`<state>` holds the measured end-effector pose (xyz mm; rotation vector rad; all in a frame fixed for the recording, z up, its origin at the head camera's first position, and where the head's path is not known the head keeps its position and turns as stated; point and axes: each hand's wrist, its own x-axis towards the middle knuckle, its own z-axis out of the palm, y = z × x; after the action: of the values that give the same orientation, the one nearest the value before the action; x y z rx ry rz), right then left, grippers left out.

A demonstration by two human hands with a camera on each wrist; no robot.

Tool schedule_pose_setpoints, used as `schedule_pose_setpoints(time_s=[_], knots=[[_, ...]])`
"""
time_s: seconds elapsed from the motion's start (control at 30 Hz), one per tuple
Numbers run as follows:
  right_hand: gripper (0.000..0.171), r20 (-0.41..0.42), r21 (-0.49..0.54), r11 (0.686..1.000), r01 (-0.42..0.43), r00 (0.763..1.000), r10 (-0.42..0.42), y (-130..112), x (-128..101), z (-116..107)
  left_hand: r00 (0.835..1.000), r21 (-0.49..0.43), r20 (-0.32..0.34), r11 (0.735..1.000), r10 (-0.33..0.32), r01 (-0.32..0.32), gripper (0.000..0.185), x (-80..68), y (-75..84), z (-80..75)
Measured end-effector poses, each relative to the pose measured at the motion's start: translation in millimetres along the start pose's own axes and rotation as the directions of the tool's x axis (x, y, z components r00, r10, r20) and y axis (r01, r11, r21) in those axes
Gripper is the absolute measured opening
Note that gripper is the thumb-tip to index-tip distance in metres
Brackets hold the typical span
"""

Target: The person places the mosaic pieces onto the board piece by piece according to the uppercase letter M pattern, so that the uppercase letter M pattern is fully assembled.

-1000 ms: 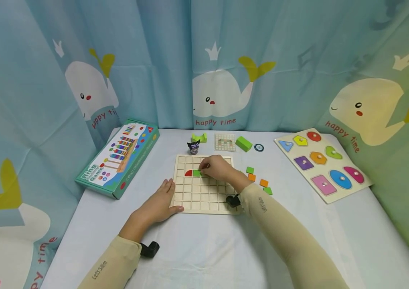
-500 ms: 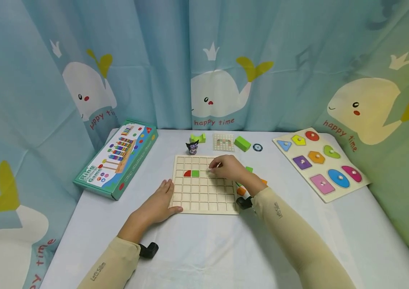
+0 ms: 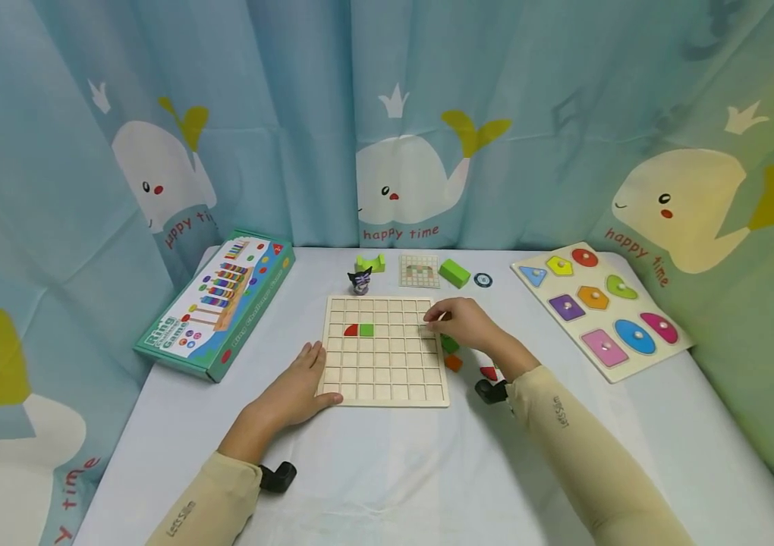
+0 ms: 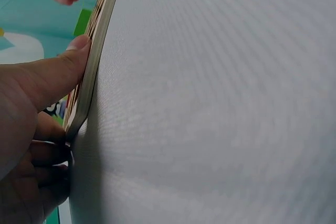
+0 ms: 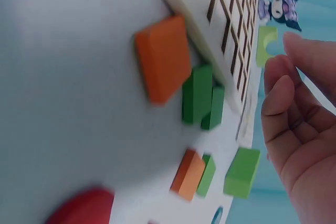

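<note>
1. Left hand (image 3: 294,387) flat on the tabletop (image 3: 387,470), fingers straight against the near left corner of the wooden grid board (image 3: 385,350); thumb (image 4: 63,69) pressed to the board's edge in the left wrist view, fingertips lost in shadow below.
2. Right hand (image 3: 464,324) above the board's right edge, fingers loosely curled, nothing seen in its grasp; palm side hidden from the head camera.
3. Far from both hands, in the board's upper left cells: red quarter-circle tile (image 3: 350,330) touching green square tile (image 3: 366,330).
4. Just under the right hand: green tiles (image 5: 202,98) and orange tile (image 5: 163,59) beside the board, mostly covered in the head view.
5. Near the wrist: red piece (image 5: 84,208), blurred and cut off at the frame edge.
</note>
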<state>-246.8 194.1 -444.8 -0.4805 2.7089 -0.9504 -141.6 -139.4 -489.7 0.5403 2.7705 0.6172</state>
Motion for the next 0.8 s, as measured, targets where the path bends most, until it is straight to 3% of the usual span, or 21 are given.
schedule_pose_setpoints(time_s=[0.6,0.8], knots=[[0.019,-0.029,0.011,0.990,-0.142,0.989,0.143,29.1,-32.9,-26.9,1.000,-0.003,-0.007,1.000,-0.004,0.004,0.096,-0.9,1.8,-1.2],[0.019,-0.036,-0.006,0.989,-0.148,0.988,0.148,42.7,-41.1,-31.6,1.000,0.007,0.000,1.000,-0.006,0.006,0.096,0.1,-0.1,0.8]])
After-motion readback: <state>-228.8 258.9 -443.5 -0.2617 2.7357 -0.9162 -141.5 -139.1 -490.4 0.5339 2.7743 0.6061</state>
